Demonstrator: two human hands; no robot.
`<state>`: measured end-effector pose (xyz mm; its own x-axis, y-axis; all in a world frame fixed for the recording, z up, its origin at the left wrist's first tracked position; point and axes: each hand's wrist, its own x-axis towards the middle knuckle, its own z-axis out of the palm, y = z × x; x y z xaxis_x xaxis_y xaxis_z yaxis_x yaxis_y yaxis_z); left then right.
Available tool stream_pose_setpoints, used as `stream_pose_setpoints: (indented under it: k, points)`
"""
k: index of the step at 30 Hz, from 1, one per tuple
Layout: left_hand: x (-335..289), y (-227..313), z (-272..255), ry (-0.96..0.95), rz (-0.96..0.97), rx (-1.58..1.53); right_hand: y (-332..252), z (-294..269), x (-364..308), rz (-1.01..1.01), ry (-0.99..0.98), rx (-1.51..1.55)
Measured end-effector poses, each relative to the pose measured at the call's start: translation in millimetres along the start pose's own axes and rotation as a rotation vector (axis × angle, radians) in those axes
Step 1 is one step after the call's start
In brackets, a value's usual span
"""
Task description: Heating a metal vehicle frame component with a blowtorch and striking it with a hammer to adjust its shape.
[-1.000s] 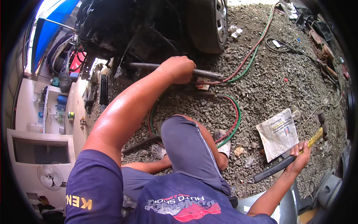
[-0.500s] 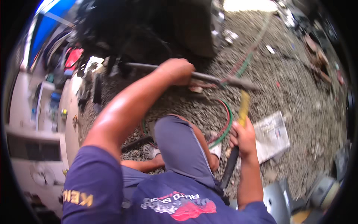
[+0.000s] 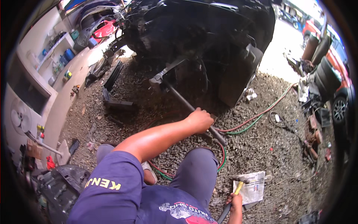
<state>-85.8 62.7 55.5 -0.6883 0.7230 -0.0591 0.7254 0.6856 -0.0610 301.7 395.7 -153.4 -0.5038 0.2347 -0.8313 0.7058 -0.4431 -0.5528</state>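
Observation:
My left hand (image 3: 200, 120) is closed round a long dark metal bar (image 3: 181, 99), near its lower end. The bar slants up and left to a wider silvery head (image 3: 157, 77) under the front of a dark vehicle body (image 3: 194, 37). Low at the right, my right hand (image 3: 234, 202) grips a hammer (image 3: 239, 187) with a yellow and black handle. The hammer's grey head lies over or just above a printed paper sheet (image 3: 255, 188) on the gravel, apart from the bar. Whether it touches the paper I cannot tell.
Red and green hoses (image 3: 257, 116) run over the gravel and loop by my knee. Car parts (image 3: 56, 186) lie at lower left, beside a white fan (image 3: 21, 115). Black trim pieces (image 3: 112, 76) are at left. Scrap and dark panels (image 3: 324, 71) line the right side.
The bar has gone from nearly level to slanting up-left, its far end now under the vehicle. The hammer has dropped away from the bar's near end. The view has shifted too.

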Motion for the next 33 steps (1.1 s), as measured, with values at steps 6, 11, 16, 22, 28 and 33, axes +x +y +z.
stream_pose_setpoints:
  k: [6,11,16,22,28,33]
  points:
    - [-34.4,16.7,-2.2,0.427,-0.308,-0.041,-27.9,-11.6,10.4,0.110,-0.037,0.013]
    - [-82.3,26.1,-7.4,0.479,-0.696,-0.450,-88.3,19.1,-9.9,-0.003,0.052,-0.052]
    - [-157.6,-1.8,23.2,0.355,-0.609,-1.279,-156.2,45.3,-52.8,-0.159,0.110,-0.136]
    - [-175.0,-19.5,35.4,0.662,-0.639,-2.686,-224.4,94.2,-91.8,-0.285,0.020,-0.070]
    - [-175.0,-20.2,84.6,0.826,-1.039,-1.488,-252.0,232.2,-134.3,-0.325,-0.265,0.020]
    - [-204.0,-46.5,91.2,0.533,-1.049,-1.489,-240.4,339.6,-56.1,0.106,-0.734,0.318]
